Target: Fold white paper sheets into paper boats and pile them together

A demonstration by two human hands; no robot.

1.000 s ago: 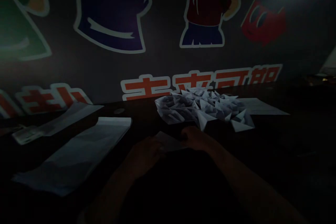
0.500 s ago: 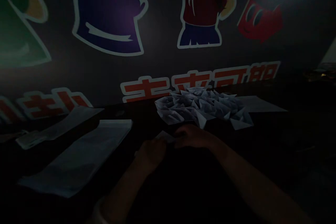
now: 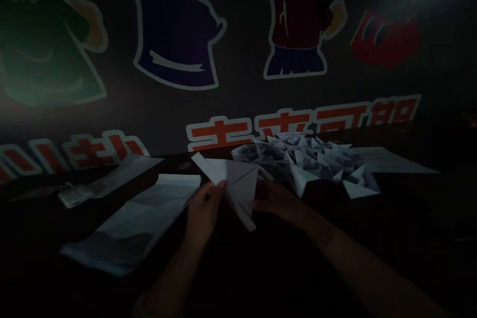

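The scene is very dark. Both hands hold up a folded white paper plane (image 3: pixel 233 184) over a dark table. My left hand (image 3: pixel 203 208) pinches its left side with the fingers closed on the paper. My right hand (image 3: pixel 278 201) grips the right side from below. Just behind them lies a heap of several folded paper planes (image 3: pixel 301 161).
A stack of flat white sheets (image 3: pixel 134 221) lies to the left, with more paper (image 3: pixel 112 181) behind it. Another flat sheet (image 3: pixel 395 161) lies right of the heap. A wall with cartoon figures and red characters (image 3: pixel 298 121) stands right behind the table.
The paper lay low on the table under both hands earlier. Now it is lifted and opened into a plane shape between the hands. The camera view has shifted slightly.
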